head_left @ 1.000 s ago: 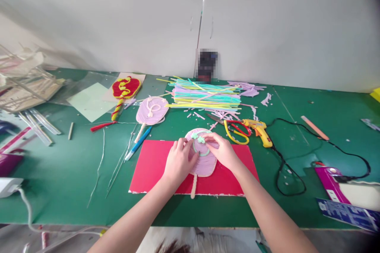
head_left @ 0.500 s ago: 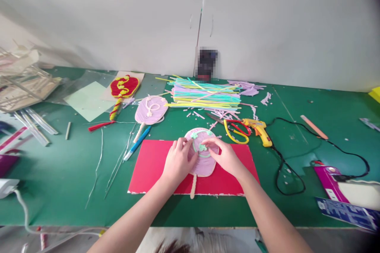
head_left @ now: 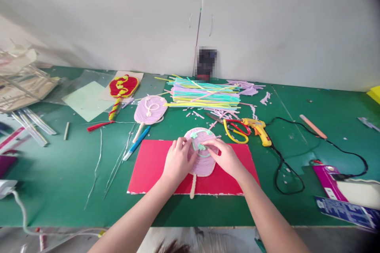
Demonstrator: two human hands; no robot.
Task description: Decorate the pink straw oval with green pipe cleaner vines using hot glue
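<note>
No text, brand, number or sign can be read. The blue printed packet (head_left: pixel 348 211) at the tabletop's (head_left: pixel 59 174) near right corner carries white print, too blurred to make out.

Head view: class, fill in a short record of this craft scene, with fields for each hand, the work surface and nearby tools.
Left hand: presses the pink fan
Right hand: its fingers touch the green cord on the fan
Surface: red board on green table
Nearby tools: glue gun, scissors, straw pile
</note>
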